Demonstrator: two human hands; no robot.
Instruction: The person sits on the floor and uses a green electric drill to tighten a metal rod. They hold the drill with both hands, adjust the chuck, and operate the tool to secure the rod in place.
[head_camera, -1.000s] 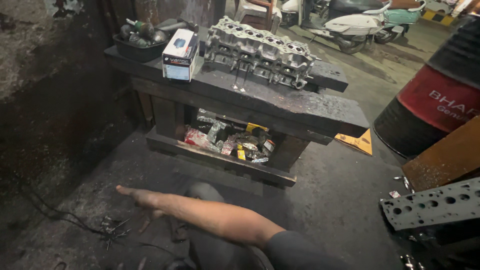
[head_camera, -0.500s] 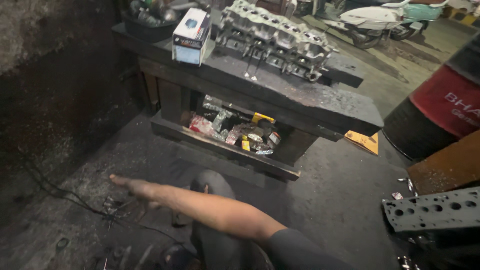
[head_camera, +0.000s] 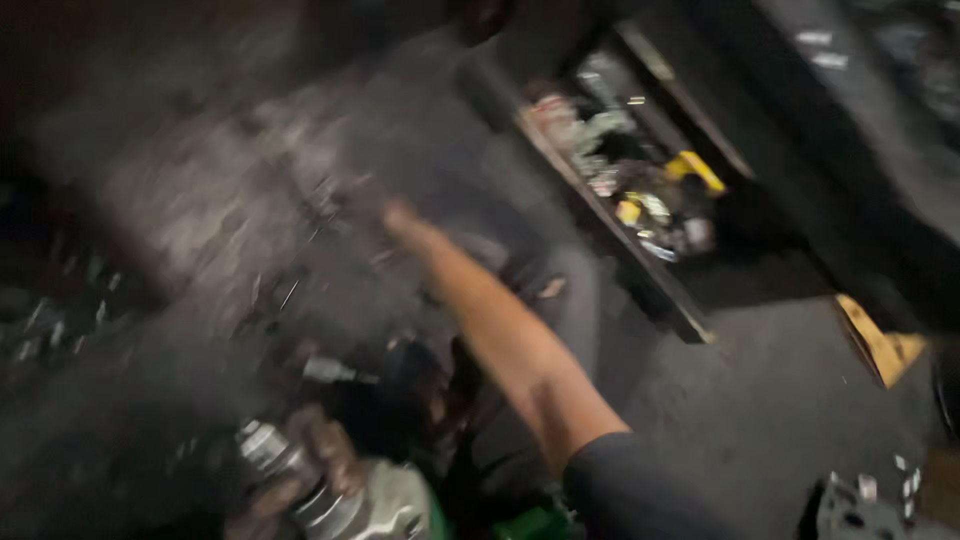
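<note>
Compared with the frame half a second earlier, your view has swung down and rolled: the table (head_camera: 850, 150) has moved to the upper right, and the cylinder head and the small box on it are out of frame. Your right arm remains stretched over the floor (head_camera: 200, 200), now pointing up and left.

Your right hand (head_camera: 395, 215) sits at the far end of that arm, low over the dark, gritty floor among scattered small metal bits (head_camera: 290, 290). Motion blur hides the fingers, so you cannot tell whether this hand is released or clenched, nor whether it touches anything.

Your left hand (head_camera: 310, 470) has come into the lower left, where no hand showed before. It appears clenched around one silvery cylindrical metal part (head_camera: 300, 480), though the blur makes this uncertain.

Count: one arm extended, two hands visible, one metal part held. One lower shelf (head_camera: 640, 190) under the table carries a jumble of packets and parts, too blurred to count. One yellow wedge-shaped piece (head_camera: 885, 345) lies on the floor at the right.
</note>
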